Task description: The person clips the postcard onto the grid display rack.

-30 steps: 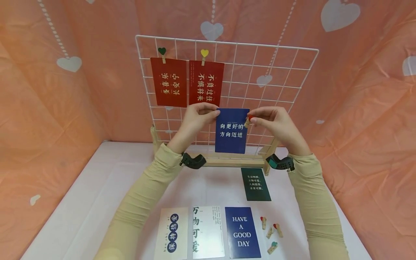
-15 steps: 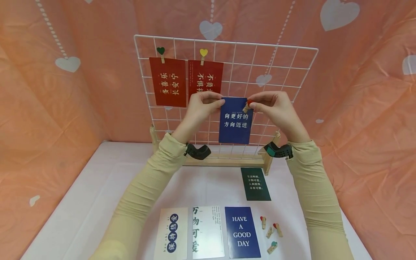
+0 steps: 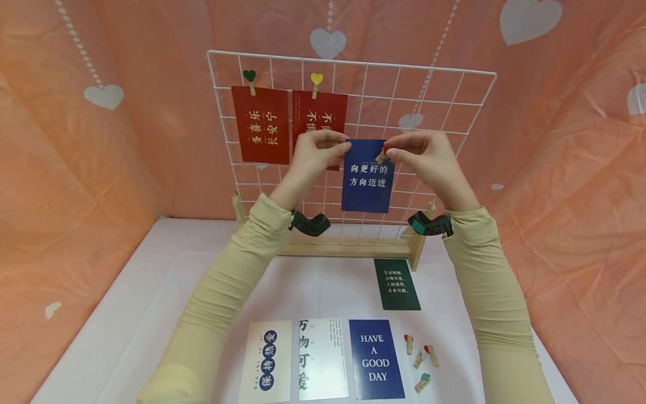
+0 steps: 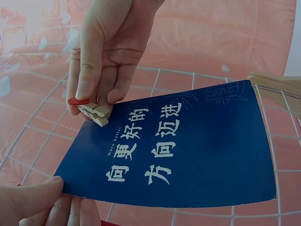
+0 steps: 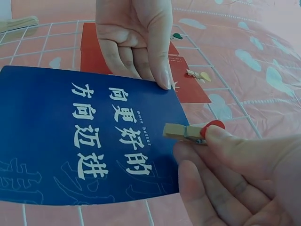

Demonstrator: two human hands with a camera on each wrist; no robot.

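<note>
My left hand (image 3: 317, 157) pinches the upper left corner of a blue card (image 3: 367, 196) with white characters. Between thumb and fingers, my right hand (image 3: 429, 160) grips a small wooden clothespin (image 5: 183, 131) that carries a red heart. The clothespin overlaps the card near its upper right corner, and the right fingers lie at the card's edge. Behind the card stands a white wire grid (image 3: 368, 65). Two red cards hang on it at the left, one (image 3: 259, 151) under a green heart clip (image 3: 249, 77), the other (image 3: 319, 104) under a yellow heart clip (image 3: 316, 80), partly hidden by my left hand.
A wooden base (image 3: 348, 248) supports the grid. On the white table (image 3: 197, 264) lie a dark green card (image 3: 397, 301), a cream card (image 3: 254, 336), a white card (image 3: 328, 387) and a blue "HAVE A GOOD DAY" card (image 3: 360, 387). Several heart clothespins (image 3: 423, 382) lie at their right.
Both hands have risen with the blue card and the clothespin, higher in front of the grid and slightly right. The left hand now covers more of the second red card.
</note>
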